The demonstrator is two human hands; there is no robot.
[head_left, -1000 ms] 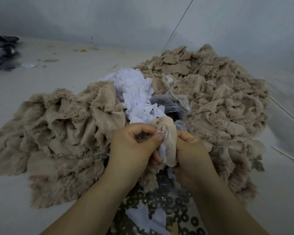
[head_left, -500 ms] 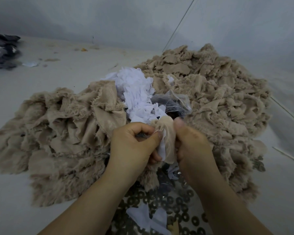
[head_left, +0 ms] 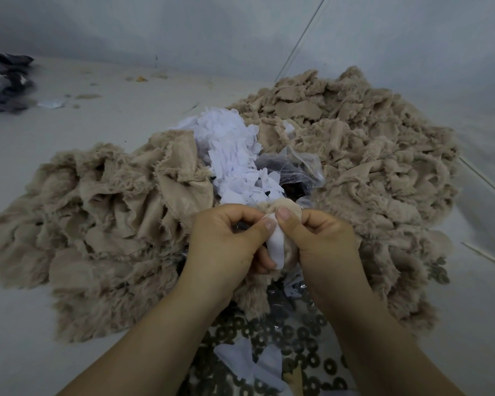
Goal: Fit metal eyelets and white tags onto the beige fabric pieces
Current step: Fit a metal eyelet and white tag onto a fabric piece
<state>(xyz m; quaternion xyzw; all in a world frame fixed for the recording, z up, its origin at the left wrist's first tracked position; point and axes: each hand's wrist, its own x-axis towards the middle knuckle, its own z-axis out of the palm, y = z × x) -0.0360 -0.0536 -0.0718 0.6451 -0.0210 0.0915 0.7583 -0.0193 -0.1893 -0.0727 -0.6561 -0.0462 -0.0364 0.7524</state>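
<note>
Both hands, left hand (head_left: 229,241) and right hand (head_left: 320,241), have fingers pinched on 1 beige fabric piece (head_left: 280,208) and white tag (head_left: 275,248) above the eyelets (head_left: 297,335); fitting seems underway, pressing home next.

A beige fabric piece (head_left: 280,208) with a white tag (head_left: 275,248) sat mid-frame; ring-shaped metal eyelets (head_left: 297,341) lay scattered at bottom centre.

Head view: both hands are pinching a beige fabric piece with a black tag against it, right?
Not quite. The tag is white, not black. The head view shows the left hand and right hand both pinching the beige fabric piece with it.
</note>
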